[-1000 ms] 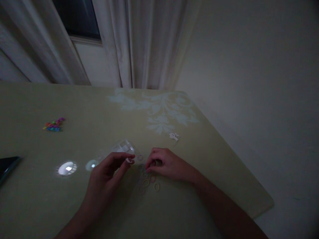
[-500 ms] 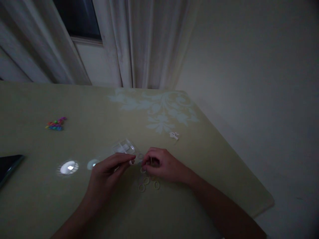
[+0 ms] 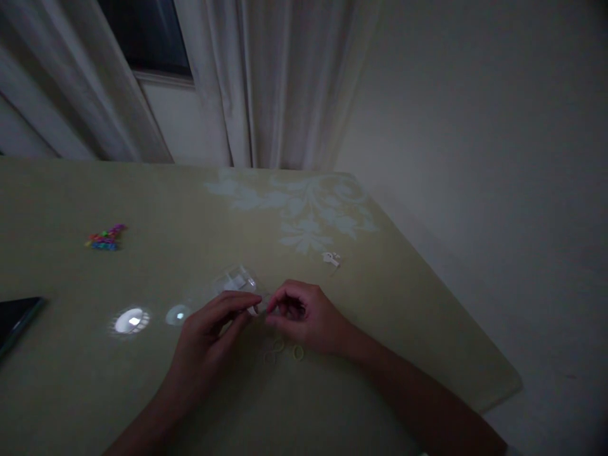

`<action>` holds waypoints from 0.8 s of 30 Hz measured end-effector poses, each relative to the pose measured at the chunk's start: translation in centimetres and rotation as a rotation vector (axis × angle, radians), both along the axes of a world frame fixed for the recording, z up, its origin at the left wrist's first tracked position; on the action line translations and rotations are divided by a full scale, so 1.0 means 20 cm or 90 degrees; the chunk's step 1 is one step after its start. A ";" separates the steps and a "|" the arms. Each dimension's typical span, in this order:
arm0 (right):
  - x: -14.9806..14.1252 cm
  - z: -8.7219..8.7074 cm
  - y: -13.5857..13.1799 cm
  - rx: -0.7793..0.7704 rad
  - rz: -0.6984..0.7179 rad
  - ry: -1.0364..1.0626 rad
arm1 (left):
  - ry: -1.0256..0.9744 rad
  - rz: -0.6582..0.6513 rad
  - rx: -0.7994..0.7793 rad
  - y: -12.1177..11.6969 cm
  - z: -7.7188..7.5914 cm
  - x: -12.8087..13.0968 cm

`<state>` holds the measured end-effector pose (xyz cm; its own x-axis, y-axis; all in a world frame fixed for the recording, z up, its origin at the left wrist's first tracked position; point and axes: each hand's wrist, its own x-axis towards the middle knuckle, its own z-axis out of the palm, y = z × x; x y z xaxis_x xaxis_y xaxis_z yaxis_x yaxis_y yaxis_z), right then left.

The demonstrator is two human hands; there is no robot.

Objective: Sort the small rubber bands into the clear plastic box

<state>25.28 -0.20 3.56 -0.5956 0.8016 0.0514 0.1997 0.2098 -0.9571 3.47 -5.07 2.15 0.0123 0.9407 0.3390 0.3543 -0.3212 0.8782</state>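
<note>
My left hand (image 3: 213, 329) is closed in a pinch, thumb against fingers, on a small white ring (image 3: 253, 310) partly hidden by the fingertips. Close beside it, my right hand (image 3: 306, 316) is pinched too; whatever sits between its fingertips is too small and dim to make out. Below the hands lie several thin pale rings on the table, among them a yellowish ring (image 3: 297, 352) and a fainter ring (image 3: 270, 358). Just beyond my left fingers is a clear plastic compartment box (image 3: 240, 277), its near part covered by the hand.
A heap of small colourful pieces (image 3: 107, 238) lies to the left. Farther right sits a small white object (image 3: 331, 259). A dark flat device (image 3: 19, 320) rests at the left edge. The table (image 3: 403, 329) meets a wall on its right; curtains (image 3: 285, 82) hang behind.
My right hand has shifted slightly left, so its fingertips are nearer my left fingers. The ring seen under my right fingertips no longer shows. My left hand has moved a little right.
</note>
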 end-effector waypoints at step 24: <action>-0.05 -0.01 -0.05 -0.029 -0.079 0.006 | 0.008 -0.049 0.066 -0.01 0.01 0.00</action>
